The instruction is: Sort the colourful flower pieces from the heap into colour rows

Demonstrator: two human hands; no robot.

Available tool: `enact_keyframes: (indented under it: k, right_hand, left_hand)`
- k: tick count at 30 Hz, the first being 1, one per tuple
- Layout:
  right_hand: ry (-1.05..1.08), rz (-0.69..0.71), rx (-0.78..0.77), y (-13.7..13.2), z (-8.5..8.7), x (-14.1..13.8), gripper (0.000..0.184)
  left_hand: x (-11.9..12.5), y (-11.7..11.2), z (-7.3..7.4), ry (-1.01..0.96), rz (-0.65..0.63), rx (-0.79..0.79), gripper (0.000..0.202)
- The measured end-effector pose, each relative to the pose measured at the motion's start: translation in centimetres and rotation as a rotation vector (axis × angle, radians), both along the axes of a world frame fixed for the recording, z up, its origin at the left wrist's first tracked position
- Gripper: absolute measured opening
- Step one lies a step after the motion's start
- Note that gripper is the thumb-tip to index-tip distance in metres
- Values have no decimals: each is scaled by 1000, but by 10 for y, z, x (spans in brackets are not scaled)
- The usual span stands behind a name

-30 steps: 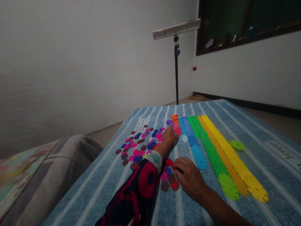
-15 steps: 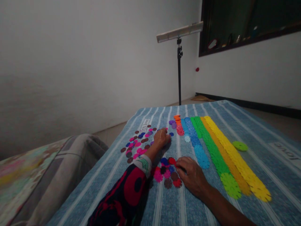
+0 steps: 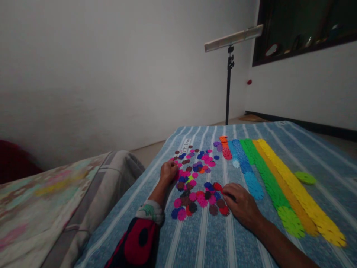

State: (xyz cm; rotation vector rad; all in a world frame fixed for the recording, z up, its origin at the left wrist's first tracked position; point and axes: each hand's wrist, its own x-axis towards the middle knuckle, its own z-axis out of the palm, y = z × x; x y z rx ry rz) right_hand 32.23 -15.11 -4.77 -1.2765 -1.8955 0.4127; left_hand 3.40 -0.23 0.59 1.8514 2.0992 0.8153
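Wall point(image 3: 125, 74): pale, behind everything.
Tabletop point(image 3: 189, 238): covered by a blue cloth with white stripes; carries all the discs.
Bed point(image 3: 64, 186): at left, floral and grey covers.
Window point(image 3: 301, 26): dark, upper right.
Lamp point(image 3: 233, 38): long and slanted, on a black stand beyond the tabletop.
Rows, overlapping discs, running away from the viewer, right to left: yellow row point(image 3: 296, 186); amber row point(image 3: 284, 186), touching it; green row point(image 3: 264, 175), lime at the near end; blue row point(image 3: 245, 163), lighter at the near end; short orange-and-red row point(image 3: 226, 149), at the far side.
Right hand point(image 3: 242, 204): near the blue row, thumb and finger pinching a red disc point(image 3: 222, 190) at the edge of the loose discs.
Left hand point(image 3: 169, 172): patterned sleeve, fingers curled at the left edge of the same spread; whether it grasps a disc, cannot tell.
Loose discs point(image 3: 193, 196): pink, brown, blue, red, black, purple; scattered between the hands and beyond, many overlapping.
Lime disc point(image 3: 305, 178): alone, right of the yellow row.
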Motion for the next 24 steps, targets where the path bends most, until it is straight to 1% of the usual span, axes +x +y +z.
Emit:
enact_keyframes:
  k: [3, 7, 9, 13, 15, 21, 24]
  right_hand:
    - [3, 1, 4, -2, -1, 2, 17]
    - [7, -7, 19, -5, -1, 3, 18]
    - [5, -14, 27, -7, 0, 3, 19]
    - [6, -23, 49, -8, 0, 5, 19]
    - [5, -23, 55, -9, -1, 6, 19]
    - [-5, -15, 59, -9, -2, 8, 18]
    - [-7, -19, 52, -9, -1, 8, 19]
  left_hand:
    - [-5, -4, -3, 9, -4, 63, 14]
    - [-2, -9, 1, 45, -41, 83, 17]
    - [1, -12, 3, 78, -70, 53, 19]
    - [3, -19, 8, 132, -161, -66, 18]
    - [4, -21, 12, 155, -204, -99, 18]
    - [7, -28, 20, 216, -284, -150, 19]
    - [15, -33, 21, 277, -290, -109, 20]
